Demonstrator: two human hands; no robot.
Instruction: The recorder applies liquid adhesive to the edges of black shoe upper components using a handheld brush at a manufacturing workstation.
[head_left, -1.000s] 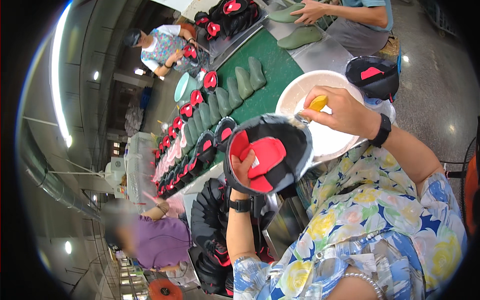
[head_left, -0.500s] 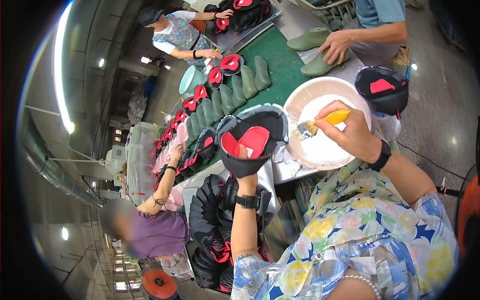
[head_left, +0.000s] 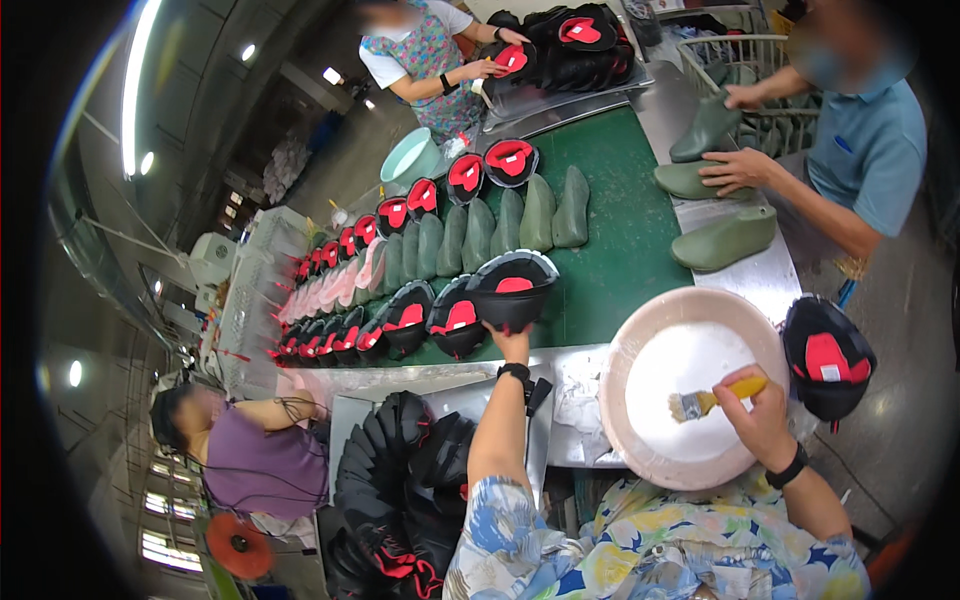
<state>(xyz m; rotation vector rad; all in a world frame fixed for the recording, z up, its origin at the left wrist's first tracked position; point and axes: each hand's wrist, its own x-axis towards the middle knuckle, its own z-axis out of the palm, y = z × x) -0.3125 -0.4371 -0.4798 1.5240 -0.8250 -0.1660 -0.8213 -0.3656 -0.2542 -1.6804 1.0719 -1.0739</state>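
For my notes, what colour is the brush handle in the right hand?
Yellow handle, clearest in the head view, held over the pinkish basin.

The black rubbery shoe sole with a red insert looks matt, resting on a green felt-like belt surface. The round pale-pink plastic basin is smooth, holding glossy white liquid. The yellow plastic-handled brush has coarse grey bristles; the bare steel table edge shines dully.

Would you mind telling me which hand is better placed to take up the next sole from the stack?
Probably the left hand: it rests on the black-and-red sole at the belt's edge, directly above the stack of black soles. The right hand is occupied, holding the yellow-handled brush over the basin.
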